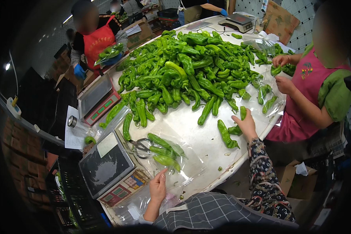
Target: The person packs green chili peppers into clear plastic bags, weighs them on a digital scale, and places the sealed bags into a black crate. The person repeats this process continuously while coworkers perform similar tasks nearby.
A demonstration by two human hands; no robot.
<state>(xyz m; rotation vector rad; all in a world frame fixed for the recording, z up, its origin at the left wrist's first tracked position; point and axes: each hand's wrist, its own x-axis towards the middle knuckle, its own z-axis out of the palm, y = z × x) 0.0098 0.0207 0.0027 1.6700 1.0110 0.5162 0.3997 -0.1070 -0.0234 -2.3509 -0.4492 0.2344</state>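
Note:
My left hand (pixel 157 189) is at the near edge of a clear plastic bag (pixel 191 165), its thumb and finger closed on the film. Several long green peppers (pixel 162 150) lie in that bag. Over on the right, my right hand (pixel 246 125) reaches across the table with its fingers around a small green pepper (pixel 243 112). A larger curved pepper (pixel 227 134) rests on the white tabletop just left of this hand, and another pepper (pixel 234 130) lies partly behind its fingers. Beyond both hands rises a big heap of green peppers (pixel 183 74).
A digital scale (pixel 107 163) stands left of my bag, with scissors (pixel 140 146) beside it. Farther off are a second scale (pixel 99 99) and a third scale (pixel 238 22). A co-worker in a pink apron (pixel 304 85) handles peppers at right; another wears a red apron (pixel 99 45).

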